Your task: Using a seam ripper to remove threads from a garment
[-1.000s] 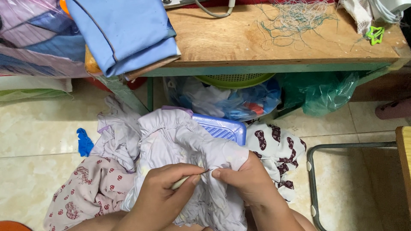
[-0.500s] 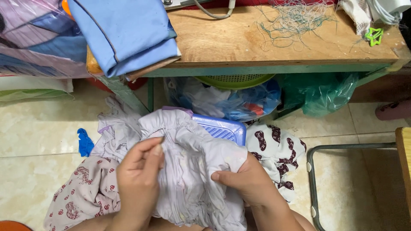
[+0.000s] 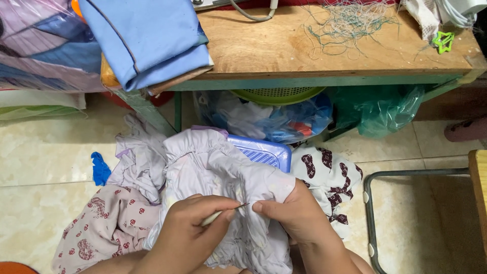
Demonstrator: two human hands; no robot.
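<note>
Garment (image 3: 223,167), pale lilac and gathered, lies bunched across the lap at bottom centre, its upper edge draped over a blue basket (image 3: 261,151). Left hand (image 3: 190,236) pinches a slim pale tool (image 3: 223,214) between thumb and fingers, with the dark tip of the tool touching the cloth. Right hand (image 3: 299,218) pinches a fold of the garment just beside that tip, fingers pressed together on the fabric. Both hands nearly meet over the same seam.

To the left of the garment lies a second lilac piece (image 3: 137,162), and below it a pink printed cloth (image 3: 101,228). A white cloth with dark red motifs (image 3: 329,177) lies to the right, partly under the right hand. A small blue scrap (image 3: 100,168) rests on the tiled floor (image 3: 40,167). A metal stool frame (image 3: 401,175) stands at the right.

Behind, a wooden counter (image 3: 284,45) carries folded blue fabric (image 3: 147,35) at its left and loose thread clippings (image 3: 350,23) at its right, with a green clip (image 3: 443,40) near the edge. Beneath the counter sit a green basket (image 3: 276,94), a blue plastic bag (image 3: 284,119) and a green plastic bag (image 3: 380,109).
</note>
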